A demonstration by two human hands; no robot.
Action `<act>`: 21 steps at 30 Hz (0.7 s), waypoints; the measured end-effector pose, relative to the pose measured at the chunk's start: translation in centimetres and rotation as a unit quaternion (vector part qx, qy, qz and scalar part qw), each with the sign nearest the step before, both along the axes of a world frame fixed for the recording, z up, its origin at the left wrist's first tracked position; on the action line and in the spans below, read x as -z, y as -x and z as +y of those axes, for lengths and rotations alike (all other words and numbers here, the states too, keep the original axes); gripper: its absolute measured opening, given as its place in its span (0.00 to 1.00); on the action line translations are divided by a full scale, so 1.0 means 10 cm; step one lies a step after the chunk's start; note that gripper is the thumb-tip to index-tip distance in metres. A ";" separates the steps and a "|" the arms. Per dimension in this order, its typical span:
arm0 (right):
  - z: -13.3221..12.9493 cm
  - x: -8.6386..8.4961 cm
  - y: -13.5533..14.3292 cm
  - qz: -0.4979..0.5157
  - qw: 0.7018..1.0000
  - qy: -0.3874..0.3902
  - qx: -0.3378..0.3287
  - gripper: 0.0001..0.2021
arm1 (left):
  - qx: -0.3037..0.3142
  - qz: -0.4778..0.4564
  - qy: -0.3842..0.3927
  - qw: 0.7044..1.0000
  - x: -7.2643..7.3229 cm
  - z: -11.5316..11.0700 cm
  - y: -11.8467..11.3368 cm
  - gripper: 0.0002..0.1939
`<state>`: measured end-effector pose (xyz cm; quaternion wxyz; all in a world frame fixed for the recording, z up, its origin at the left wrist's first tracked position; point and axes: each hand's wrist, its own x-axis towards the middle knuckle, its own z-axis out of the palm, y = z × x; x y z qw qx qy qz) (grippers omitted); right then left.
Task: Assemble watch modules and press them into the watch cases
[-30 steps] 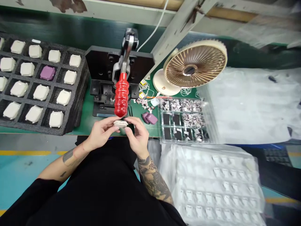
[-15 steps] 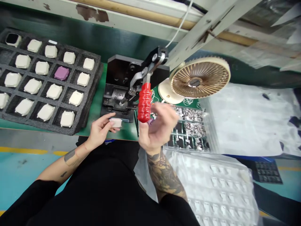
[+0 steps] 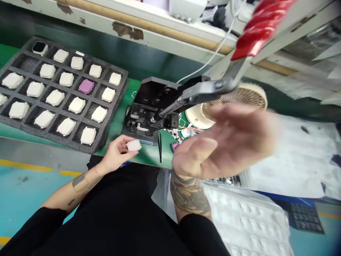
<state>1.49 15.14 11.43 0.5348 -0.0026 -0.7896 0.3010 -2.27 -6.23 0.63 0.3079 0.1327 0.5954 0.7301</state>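
Observation:
My left hand (image 3: 117,153) pinches a small white case (image 3: 134,145) between thumb and fingers, just in front of a black lever press (image 3: 157,103). The press's red handle (image 3: 262,28) now points up and to the right. Below that handle my right hand (image 3: 226,140) is blurred, palm showing, fingers apart, touching nothing that I can see. A pale part (image 3: 142,128) shows inside the press. Black tweezers (image 3: 160,147) lie on the green table beside the press, with a purple piece (image 3: 174,147) to their right.
On the left a dark foam tray (image 3: 105,122) holds several white cases, one purple case (image 3: 86,86) and a dark-screened watch (image 3: 40,48). A cream fan (image 3: 195,115) stands behind my right hand. Plastic-covered sheets (image 3: 295,156) lie at the right. A white cable (image 3: 207,64) hangs behind the press.
The red handle has swung up and right, and my right hand has opened away from it. My left hand still holds the white case, now tilted differently. The view has shifted.

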 end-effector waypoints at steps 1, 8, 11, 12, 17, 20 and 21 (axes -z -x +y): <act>-0.06 0.12 -0.07 0.037 0.999 0.009 0.013 0.18 | 0.003 0.035 0.012 0.999 -0.02 -0.04 0.00 0.22; -0.26 1.12 -0.30 -0.327 0.942 -0.071 -0.030 0.21 | 0.010 0.292 0.076 0.953 -0.06 -0.19 0.03 0.22; -0.19 1.28 -0.11 -0.413 0.907 -0.076 -0.032 0.21 | 0.006 0.355 0.063 0.933 -0.08 -0.15 0.02 0.23; -0.17 1.30 -0.05 -0.426 0.901 -0.071 -0.035 0.21 | 0.002 0.373 0.062 0.926 -0.09 -0.15 0.01 0.24; -0.20 1.17 -0.04 -0.383 0.923 0.020 -0.040 0.16 | -0.032 0.408 0.096 0.907 -0.13 -0.19 -0.01 0.24; -0.28 1.05 -0.29 -0.325 0.941 0.078 -0.050 0.19 | -0.035 0.444 0.163 0.880 -0.10 -0.16 0.04 0.22; -0.30 1.01 -0.38 -0.310 0.945 0.089 -0.048 0.20 | -0.030 0.463 0.190 0.865 -0.09 -0.11 0.08 0.22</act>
